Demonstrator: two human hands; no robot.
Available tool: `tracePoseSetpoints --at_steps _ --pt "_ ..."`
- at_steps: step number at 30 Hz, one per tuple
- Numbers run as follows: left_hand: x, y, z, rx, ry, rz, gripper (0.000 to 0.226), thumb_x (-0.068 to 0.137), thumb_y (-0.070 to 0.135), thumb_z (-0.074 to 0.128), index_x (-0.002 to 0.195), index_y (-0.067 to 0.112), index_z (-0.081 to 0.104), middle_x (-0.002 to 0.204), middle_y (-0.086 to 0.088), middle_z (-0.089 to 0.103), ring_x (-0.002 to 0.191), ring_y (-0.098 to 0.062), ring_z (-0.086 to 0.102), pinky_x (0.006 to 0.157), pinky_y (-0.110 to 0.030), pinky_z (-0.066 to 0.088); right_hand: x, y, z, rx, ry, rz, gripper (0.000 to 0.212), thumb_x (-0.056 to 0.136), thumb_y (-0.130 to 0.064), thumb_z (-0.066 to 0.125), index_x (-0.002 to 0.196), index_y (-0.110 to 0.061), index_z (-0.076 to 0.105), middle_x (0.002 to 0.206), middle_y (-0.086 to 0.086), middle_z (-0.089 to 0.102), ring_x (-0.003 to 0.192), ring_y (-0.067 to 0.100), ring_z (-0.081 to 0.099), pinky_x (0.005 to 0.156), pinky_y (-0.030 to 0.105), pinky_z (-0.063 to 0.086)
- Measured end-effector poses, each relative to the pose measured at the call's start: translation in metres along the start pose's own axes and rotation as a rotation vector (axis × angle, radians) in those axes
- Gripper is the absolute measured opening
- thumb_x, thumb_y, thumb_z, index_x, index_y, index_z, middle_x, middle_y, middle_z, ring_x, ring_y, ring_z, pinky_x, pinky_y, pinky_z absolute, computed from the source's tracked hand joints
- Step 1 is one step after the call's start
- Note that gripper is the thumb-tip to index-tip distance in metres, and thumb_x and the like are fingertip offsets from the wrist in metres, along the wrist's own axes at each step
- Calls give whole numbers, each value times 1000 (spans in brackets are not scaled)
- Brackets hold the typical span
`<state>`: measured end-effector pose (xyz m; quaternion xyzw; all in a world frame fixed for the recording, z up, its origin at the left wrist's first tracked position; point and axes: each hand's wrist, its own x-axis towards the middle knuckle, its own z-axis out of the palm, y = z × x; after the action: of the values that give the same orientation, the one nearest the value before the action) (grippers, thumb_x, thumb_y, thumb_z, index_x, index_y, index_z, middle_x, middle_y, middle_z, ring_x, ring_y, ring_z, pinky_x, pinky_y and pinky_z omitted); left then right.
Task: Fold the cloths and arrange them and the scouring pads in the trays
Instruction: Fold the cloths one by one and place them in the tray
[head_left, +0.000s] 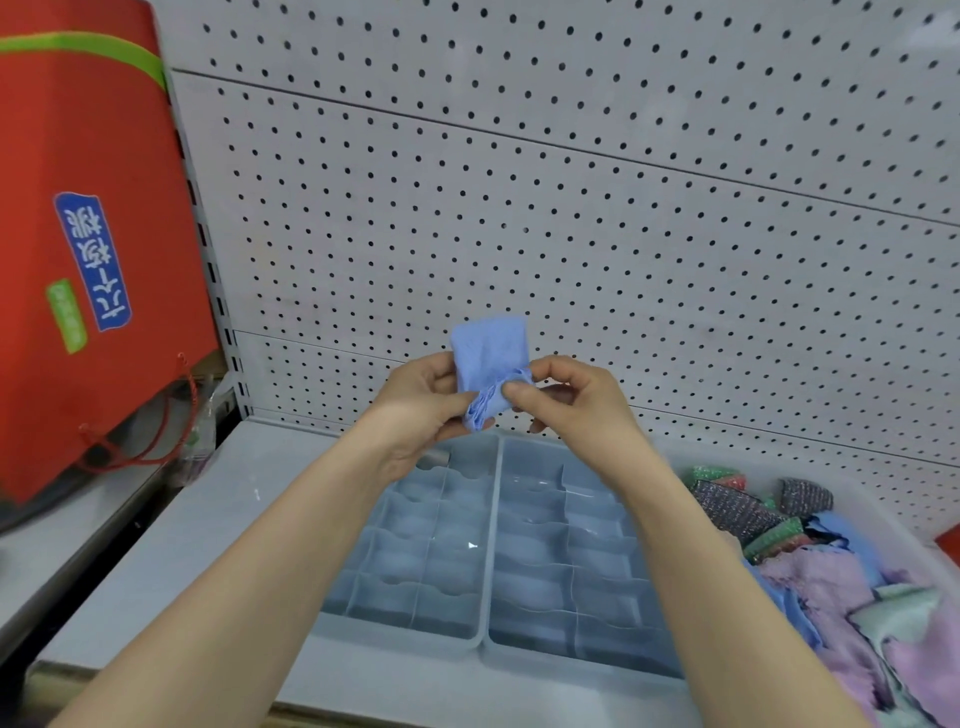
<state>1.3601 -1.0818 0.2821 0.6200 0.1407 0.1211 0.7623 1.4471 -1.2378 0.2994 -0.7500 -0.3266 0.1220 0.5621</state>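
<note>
Blue cloth (488, 358), folded small: pinched between your left hand (421, 400) and right hand (566, 395), held above 2 grey divided trays (489, 571) on the shelf (208, 545). Scouring pads (737, 506), loose cloths (841, 587): bin (893, 525), your right.

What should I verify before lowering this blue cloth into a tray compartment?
1. Grip: left hand and right hand both pinch the blue cloth: ok.
2. Fold tidy: lower edge looks bunched: not ok.
3. Visible compartments of left tray and right tray hold nothing: ok.
4. Compartments hidden under the forearms free: cannot tell.
5. Cloth held above the trays' far end: ok.
6. Bin with scouring pads sits beside the right tray, not over it: ok.
</note>
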Motion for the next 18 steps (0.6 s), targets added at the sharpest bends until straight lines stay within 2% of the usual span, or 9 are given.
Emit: tracePoseSetpoints --at_steps 2,4,6,8,12,15,18 --pt "-2 -2 1 5 -25 11 29 92 -4 58 119 1 64 110 -12 73 105 -26 70 91 -37 57 2 1 1 7 42 55 20 84 -23 75 75 -11 63 73 -4 69 54 9 55 57 11 42" --pt "-5 -1 2 -48 -45 8 25 97 5 52 118 2 65 113 -13 72 110 -27 67 96 -38 54 4 2 1 36 85 83 24 84 -22 74 70 -12 57 65 -4 66 54 13 55 64 19 46" --pt "-9 -1 5 -79 -75 24 27 97 18 57 119 4 64 116 -10 71 111 -23 67 96 -36 53 5 3 2 76 104 90 25 85 -20 73 71 -10 55 64 -1 64 54 15 55 70 33 47" --pt "-11 -3 10 -42 -48 69 34 89 18 67 120 6 60 115 -7 72 108 -19 68 95 -33 54 4 5 3 114 100 94 23 86 -18 72 73 -7 56 64 1 63 54 16 56 72 38 48" --pt "-11 -11 12 -32 106 107 26 92 9 65 116 5 59 106 -7 74 100 -23 71 90 -35 57 -1 7 7 218 42 117 16 89 -14 69 83 -9 55 70 0 65 65 17 59 68 31 51" --pt "-11 -14 7 -26 123 98 23 94 11 63 115 5 60 96 -7 75 90 -21 72 81 -31 60 -4 12 8 362 42 149 14 91 -12 66 95 -14 53 73 1 66 70 16 60 65 26 52" --pt "-13 -20 4 -5 138 57 23 95 12 61 117 6 61 91 -11 74 80 -16 72 71 -26 60 -7 20 12 375 32 147 20 91 -5 63 103 -15 51 70 0 66 70 17 60 63 25 52"
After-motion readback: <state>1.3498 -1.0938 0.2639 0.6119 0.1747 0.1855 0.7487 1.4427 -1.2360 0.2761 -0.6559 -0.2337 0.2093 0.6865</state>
